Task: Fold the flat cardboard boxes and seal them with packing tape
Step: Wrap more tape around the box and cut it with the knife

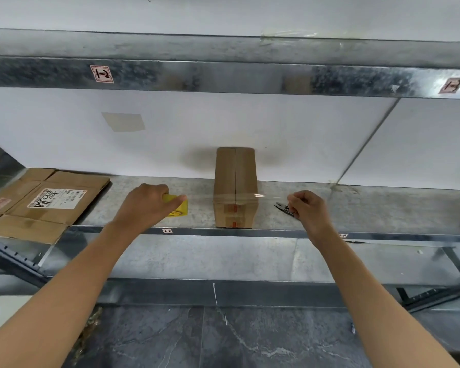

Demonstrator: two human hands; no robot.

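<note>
A folded box is stood at the front edge of the shelf. Flat cardboard is laid well to its left. A tape strip is stretched across the box front, from the tape roll in the left grip to the right grip. A metal tool is seen just beside the right grip.

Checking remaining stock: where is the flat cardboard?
Head view: flat cardboard lies at the shelf's left end, left of the left hand holding the yellow dispenser.
</note>
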